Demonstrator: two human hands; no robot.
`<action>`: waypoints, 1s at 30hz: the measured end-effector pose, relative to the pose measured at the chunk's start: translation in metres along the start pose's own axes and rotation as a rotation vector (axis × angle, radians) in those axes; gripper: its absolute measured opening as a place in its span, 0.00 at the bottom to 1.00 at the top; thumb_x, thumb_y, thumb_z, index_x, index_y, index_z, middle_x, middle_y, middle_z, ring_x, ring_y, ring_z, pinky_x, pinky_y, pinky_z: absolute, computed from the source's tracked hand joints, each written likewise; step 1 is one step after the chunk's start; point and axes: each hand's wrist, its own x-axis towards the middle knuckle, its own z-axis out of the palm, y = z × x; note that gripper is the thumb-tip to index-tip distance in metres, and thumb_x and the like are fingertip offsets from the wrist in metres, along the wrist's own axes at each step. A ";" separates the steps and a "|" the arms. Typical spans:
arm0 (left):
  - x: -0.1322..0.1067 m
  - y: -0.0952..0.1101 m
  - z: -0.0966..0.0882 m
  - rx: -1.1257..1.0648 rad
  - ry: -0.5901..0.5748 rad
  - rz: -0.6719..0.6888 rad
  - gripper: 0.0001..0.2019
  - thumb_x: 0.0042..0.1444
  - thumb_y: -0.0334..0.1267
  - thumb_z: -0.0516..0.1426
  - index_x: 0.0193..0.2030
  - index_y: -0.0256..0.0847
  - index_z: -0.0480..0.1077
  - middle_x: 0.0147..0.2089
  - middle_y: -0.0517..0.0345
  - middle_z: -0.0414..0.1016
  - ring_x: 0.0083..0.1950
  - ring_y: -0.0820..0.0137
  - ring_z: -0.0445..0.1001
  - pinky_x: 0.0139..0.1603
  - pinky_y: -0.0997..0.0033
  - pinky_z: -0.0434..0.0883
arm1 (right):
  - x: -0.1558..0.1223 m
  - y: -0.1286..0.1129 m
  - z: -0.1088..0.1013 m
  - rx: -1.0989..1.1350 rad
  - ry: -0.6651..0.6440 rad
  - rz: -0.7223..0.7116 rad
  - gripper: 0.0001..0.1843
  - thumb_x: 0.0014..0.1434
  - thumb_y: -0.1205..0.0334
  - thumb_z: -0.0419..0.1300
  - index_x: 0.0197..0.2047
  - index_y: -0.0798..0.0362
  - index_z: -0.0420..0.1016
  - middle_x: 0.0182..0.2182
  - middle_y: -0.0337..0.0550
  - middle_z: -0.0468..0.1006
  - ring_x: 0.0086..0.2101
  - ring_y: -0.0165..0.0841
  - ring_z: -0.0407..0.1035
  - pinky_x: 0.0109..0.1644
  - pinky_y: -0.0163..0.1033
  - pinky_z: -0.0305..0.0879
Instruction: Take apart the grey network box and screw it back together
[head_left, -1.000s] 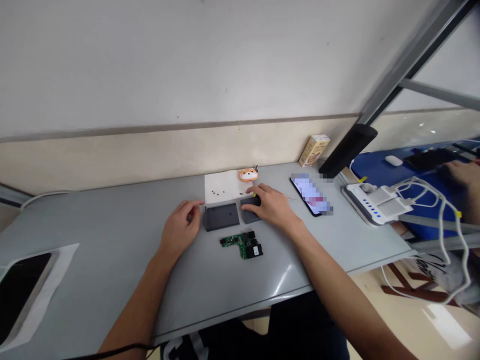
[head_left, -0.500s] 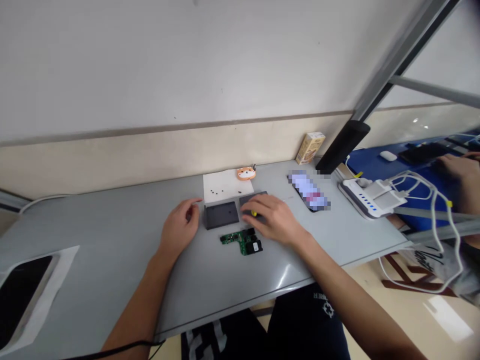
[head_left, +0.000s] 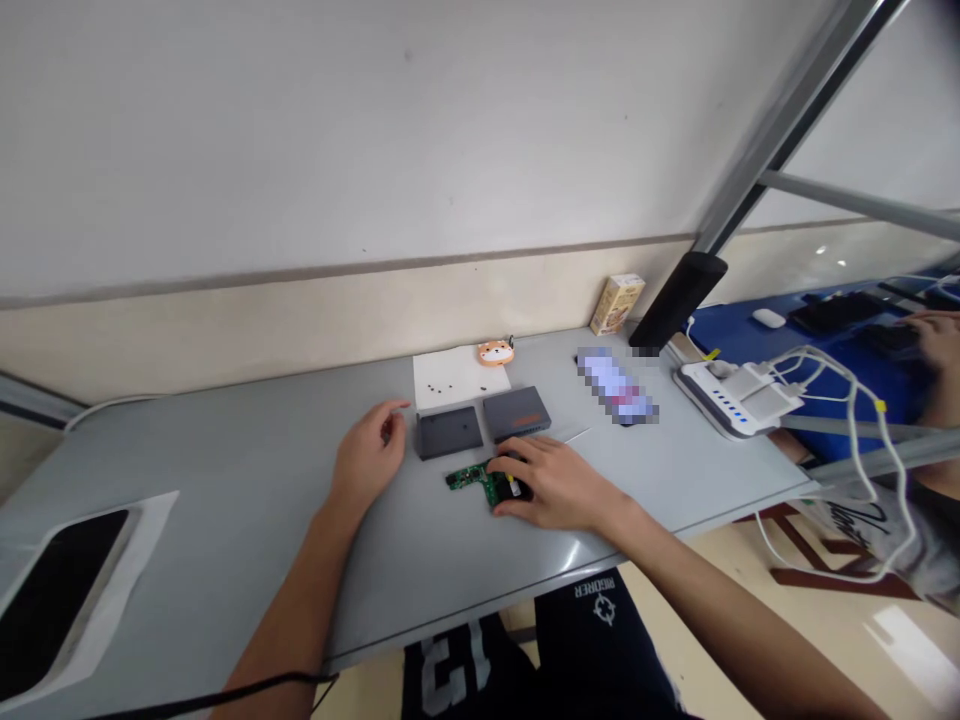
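Note:
My right hand [head_left: 556,486] lies over the right end of a green circuit board [head_left: 472,478] on the grey table [head_left: 225,520], fingers curled on it, with a small yellow bit showing under the fingers. My left hand [head_left: 369,456] rests on the table just left of a dark grey case half [head_left: 448,432], fingers loosely bent, holding nothing. A second grey case half [head_left: 516,413] with an orange label lies behind my right hand.
A white paper [head_left: 459,377] with small black screws and an orange animal figure [head_left: 496,352] sit at the back. A phone [head_left: 617,386], a carton [head_left: 616,304], a white charger hub [head_left: 739,398] with cables lie right. Another person's hand [head_left: 936,335] works far right. A dark tablet [head_left: 52,590] lies left.
My right hand came off the grey case half and moved toward me onto the circuit board. The left hand stayed put.

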 end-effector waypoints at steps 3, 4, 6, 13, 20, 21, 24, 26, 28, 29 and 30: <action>0.002 -0.007 0.002 0.024 -0.016 0.007 0.15 0.65 0.40 0.52 0.52 0.43 0.76 0.37 0.57 0.79 0.35 0.65 0.75 0.40 0.67 0.68 | 0.015 0.002 -0.007 -0.038 0.019 -0.046 0.22 0.67 0.41 0.59 0.54 0.48 0.78 0.51 0.47 0.80 0.46 0.40 0.77 0.51 0.47 0.70; 0.002 -0.009 0.002 0.038 -0.019 0.013 0.14 0.64 0.40 0.52 0.51 0.43 0.76 0.35 0.58 0.78 0.35 0.65 0.75 0.40 0.67 0.68 | 0.023 0.004 -0.011 -0.051 0.047 -0.051 0.22 0.68 0.41 0.59 0.53 0.48 0.78 0.51 0.47 0.80 0.45 0.40 0.77 0.50 0.46 0.70; 0.003 -0.011 0.002 0.068 -0.026 0.034 0.12 0.64 0.39 0.53 0.48 0.43 0.77 0.34 0.58 0.76 0.35 0.65 0.74 0.40 0.67 0.68 | 0.044 0.008 -0.018 -0.072 0.110 -0.044 0.22 0.67 0.40 0.59 0.53 0.47 0.78 0.50 0.46 0.80 0.45 0.39 0.77 0.47 0.44 0.68; 0.001 -0.007 -0.001 0.108 -0.086 0.151 0.11 0.64 0.39 0.53 0.44 0.43 0.77 0.35 0.58 0.73 0.37 0.65 0.72 0.41 0.66 0.67 | 0.088 0.023 -0.014 -0.134 0.096 0.015 0.22 0.64 0.40 0.63 0.51 0.48 0.78 0.47 0.45 0.82 0.41 0.39 0.77 0.39 0.42 0.61; -0.001 -0.002 0.000 0.174 -0.122 0.173 0.11 0.64 0.37 0.53 0.46 0.42 0.76 0.37 0.57 0.76 0.39 0.64 0.74 0.44 0.63 0.68 | 0.078 0.026 0.008 -0.083 0.146 0.037 0.20 0.67 0.42 0.60 0.51 0.48 0.78 0.52 0.44 0.81 0.46 0.39 0.77 0.46 0.42 0.66; -0.001 -0.001 0.000 0.177 -0.121 0.164 0.11 0.64 0.37 0.53 0.46 0.43 0.76 0.37 0.57 0.76 0.39 0.64 0.75 0.44 0.63 0.68 | 0.080 0.026 0.009 -0.079 0.145 0.040 0.20 0.67 0.42 0.61 0.51 0.48 0.78 0.53 0.44 0.81 0.46 0.39 0.77 0.46 0.42 0.66; -0.002 -0.002 0.002 0.189 -0.117 0.139 0.11 0.65 0.38 0.54 0.48 0.43 0.75 0.37 0.57 0.77 0.39 0.63 0.75 0.45 0.63 0.68 | 0.083 0.025 0.011 -0.068 0.138 0.042 0.20 0.67 0.42 0.61 0.51 0.48 0.79 0.53 0.44 0.81 0.46 0.39 0.77 0.47 0.43 0.67; -0.002 -0.002 0.002 0.190 -0.123 0.131 0.11 0.65 0.39 0.54 0.49 0.43 0.75 0.37 0.57 0.77 0.39 0.63 0.75 0.45 0.63 0.69 | 0.084 0.025 0.012 -0.063 0.132 0.045 0.20 0.67 0.42 0.61 0.51 0.48 0.79 0.52 0.44 0.81 0.46 0.39 0.77 0.47 0.43 0.68; -0.002 -0.002 0.002 0.186 -0.130 0.127 0.11 0.65 0.39 0.53 0.49 0.43 0.75 0.37 0.57 0.77 0.39 0.63 0.75 0.45 0.63 0.69 | 0.084 0.026 0.013 -0.057 0.124 0.046 0.20 0.67 0.42 0.62 0.51 0.48 0.79 0.52 0.44 0.82 0.46 0.39 0.77 0.46 0.43 0.68; -0.002 -0.002 0.002 0.183 -0.131 0.123 0.11 0.65 0.39 0.53 0.49 0.44 0.75 0.37 0.57 0.77 0.39 0.63 0.75 0.45 0.63 0.69 | 0.084 0.026 0.013 -0.054 0.121 0.046 0.20 0.66 0.42 0.62 0.51 0.48 0.79 0.51 0.44 0.82 0.46 0.39 0.78 0.46 0.43 0.68; -0.002 -0.002 0.002 0.180 -0.134 0.120 0.11 0.65 0.39 0.53 0.49 0.44 0.75 0.37 0.57 0.77 0.39 0.63 0.75 0.45 0.63 0.69 | 0.084 0.026 0.013 -0.050 0.119 0.046 0.20 0.66 0.42 0.62 0.51 0.48 0.79 0.51 0.45 0.82 0.46 0.40 0.78 0.46 0.43 0.68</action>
